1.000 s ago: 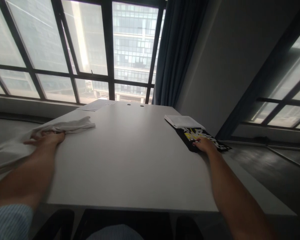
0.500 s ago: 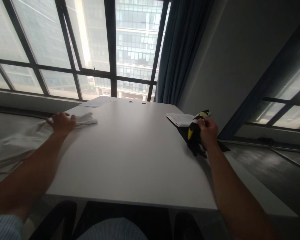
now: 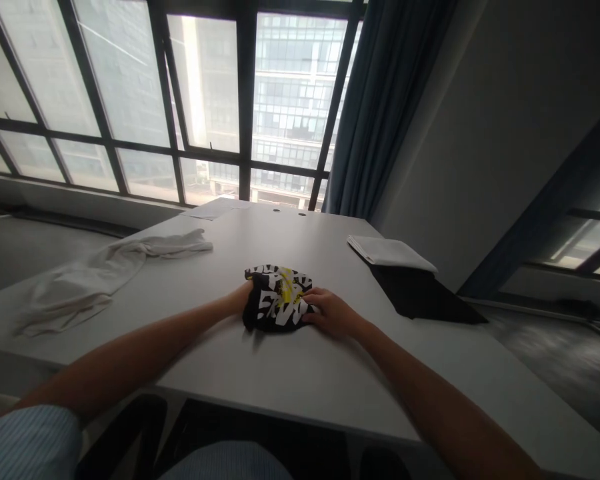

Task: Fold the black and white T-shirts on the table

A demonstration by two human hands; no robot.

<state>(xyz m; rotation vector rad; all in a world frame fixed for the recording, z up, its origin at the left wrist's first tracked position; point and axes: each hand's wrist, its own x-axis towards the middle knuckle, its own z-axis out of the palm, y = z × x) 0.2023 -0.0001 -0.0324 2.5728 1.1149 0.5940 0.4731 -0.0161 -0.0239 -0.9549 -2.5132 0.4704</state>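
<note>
Near on bench (image 3: 285,373): bunched black printed cloth (image 3: 283,303). Right hand (image 3: 327,312) pinching its right edge; left hand (image 3: 243,297) mostly hidden by it, grip can't tell. Left: rumpled pale garment (image 3: 100,270). Right: folded white cloth (image 3: 391,252) overlapping black fabric (image 3: 423,293). Far: papers (image 3: 213,210).

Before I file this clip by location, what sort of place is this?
Probably an office or similar workroom, judging by the plain white table, the blue curtain and the dark-framed windows facing a large building.

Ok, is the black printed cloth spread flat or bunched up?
Bunched up: the black printed cloth bulges against the right hand, its lettering broken by creases; the left hand is hidden.
</note>
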